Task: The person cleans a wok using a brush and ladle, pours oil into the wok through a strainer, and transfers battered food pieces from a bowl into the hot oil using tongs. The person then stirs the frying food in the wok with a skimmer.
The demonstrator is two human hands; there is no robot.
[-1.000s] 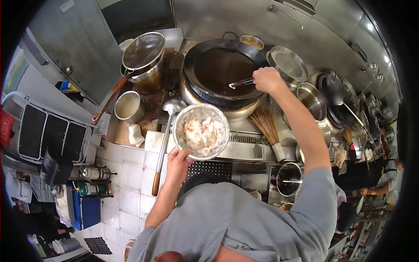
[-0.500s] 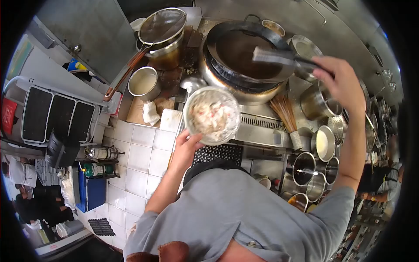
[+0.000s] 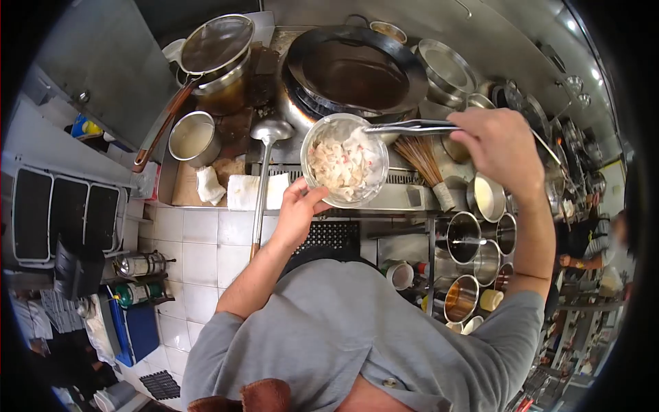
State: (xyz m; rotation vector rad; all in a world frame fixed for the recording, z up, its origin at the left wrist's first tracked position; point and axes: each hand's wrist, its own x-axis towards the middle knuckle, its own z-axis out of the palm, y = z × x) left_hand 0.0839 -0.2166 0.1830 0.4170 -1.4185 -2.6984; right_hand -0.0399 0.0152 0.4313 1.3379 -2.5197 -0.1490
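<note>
A metal bowl (image 3: 379,184) of pale, battered-looking pieces with red bits is gripped at its lower left rim by my left hand (image 3: 302,209). My right hand (image 3: 495,141) is closed round metal tongs (image 3: 419,127), whose tips reach over the bowl's upper right rim and touch the white mixture (image 3: 343,161). Just behind the bowl is a large black wok (image 3: 309,65) with dark liquid in it. Left of the bowl lies a long-handled ladle (image 3: 272,130).
A strainer (image 3: 216,42) rests on a pot at the back left, near a small pot (image 3: 194,139) and folded cloths (image 3: 240,192). A bamboo brush (image 3: 425,165) and several sauce containers (image 3: 464,237) are at right. Another person (image 3: 590,247) is at far right.
The tongs have gone from over the wok, up and right, then down to the bowl's mixture. My right hand has moved with them; my left hand still holds the bowl.
</note>
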